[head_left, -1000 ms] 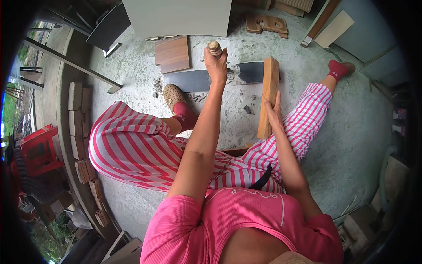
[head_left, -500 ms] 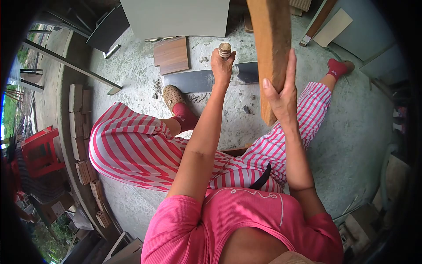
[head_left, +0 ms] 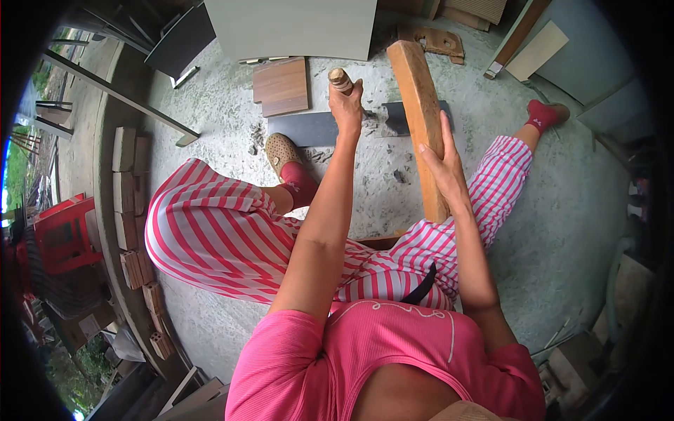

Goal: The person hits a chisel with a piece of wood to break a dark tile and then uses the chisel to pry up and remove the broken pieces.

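My left hand (head_left: 345, 111) is closed round a wooden handle (head_left: 339, 78) with a pale band near its top; the rest of that tool is hidden below the fist. On the right, a long, slightly bent wooden beam (head_left: 415, 105) stands out in front of me, its lower end close to my striped trouser leg. My right hand (head_left: 449, 168) grips this beam from its right side, thumb across the near face and fingers stretched along the edge. Behind both hands lies a dark flat strip (head_left: 309, 129) on the concrete floor.
A brown wooden board (head_left: 281, 85) lies beyond the strip, near a large grey panel (head_left: 291, 28). A brown piece with holes (head_left: 439, 43) is at the back. Bricks (head_left: 125, 189) line the left ledge, beside a red chair (head_left: 67, 231). A metal bar (head_left: 126, 98) slants at upper left.
The beam's top has swung down and away, showing its end, while its lower end has come nearer the leg. The left fist has shifted slightly left with the handle tilted. The holed piece is now visible.
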{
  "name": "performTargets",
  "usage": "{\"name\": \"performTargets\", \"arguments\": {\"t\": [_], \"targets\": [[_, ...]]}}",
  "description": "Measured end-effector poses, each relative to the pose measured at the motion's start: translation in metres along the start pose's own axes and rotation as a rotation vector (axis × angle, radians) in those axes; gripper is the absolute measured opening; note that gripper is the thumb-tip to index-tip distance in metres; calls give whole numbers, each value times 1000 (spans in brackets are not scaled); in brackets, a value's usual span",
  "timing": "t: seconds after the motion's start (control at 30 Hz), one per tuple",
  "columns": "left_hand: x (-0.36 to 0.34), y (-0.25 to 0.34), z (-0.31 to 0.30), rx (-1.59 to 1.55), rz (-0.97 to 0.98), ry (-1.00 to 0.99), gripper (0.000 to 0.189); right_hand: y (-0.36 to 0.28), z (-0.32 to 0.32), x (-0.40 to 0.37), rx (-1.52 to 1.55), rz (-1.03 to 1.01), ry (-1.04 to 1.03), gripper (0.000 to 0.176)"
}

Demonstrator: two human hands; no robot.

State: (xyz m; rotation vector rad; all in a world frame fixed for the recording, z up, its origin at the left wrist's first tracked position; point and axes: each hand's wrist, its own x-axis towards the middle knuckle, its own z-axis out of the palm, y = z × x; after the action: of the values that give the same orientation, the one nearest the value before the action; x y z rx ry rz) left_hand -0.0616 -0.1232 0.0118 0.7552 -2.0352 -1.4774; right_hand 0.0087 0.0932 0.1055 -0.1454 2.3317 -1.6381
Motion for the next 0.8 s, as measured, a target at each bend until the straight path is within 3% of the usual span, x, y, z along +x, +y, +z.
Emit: {"name": "performTargets", "arguments": {"t": [0.07, 0.23, 0.33, 0.37, 0.4, 0.47, 0.5, 0.57, 0.7, 0.8], "targets": [[-2, -2, -1, 3, 3, 0, 36, -21, -9, 2, 21, -37, 34, 83], [-11, 17, 1, 27, 52, -77, 33, -100, -33, 4, 128, -366, 237, 86], [-12, 12, 8, 44, 157, -108, 32, -111, -32, 4, 127, -386, 236, 87], [-14, 14, 10, 55, 106, -128, 31, -101, -26, 9, 57, -457, 240, 89], [-16, 16, 11, 52, 106, -128, 31, -88, -18, 11, -6, -438, 207, 88], [-19, 11, 14, -9, 136, -197, 30, -56, -2, 12, -240, -214, 10, 87], [-23, 11, 15, -115, 239, -210, 29, -39, 4, 11, -240, -218, 8, 87], [-23, 11, 16, -120, 194, -204, 30, -16, 10, 8, -95, 6, -171, 85], [-5, 9, 3, -42, 96, -127, 30, 3, 4, -5, 242, -13, -137, 81], [12, 21, -7, -35, 25, -85, 31, 17, -5, -15, 229, 98, -57, 82]]}}
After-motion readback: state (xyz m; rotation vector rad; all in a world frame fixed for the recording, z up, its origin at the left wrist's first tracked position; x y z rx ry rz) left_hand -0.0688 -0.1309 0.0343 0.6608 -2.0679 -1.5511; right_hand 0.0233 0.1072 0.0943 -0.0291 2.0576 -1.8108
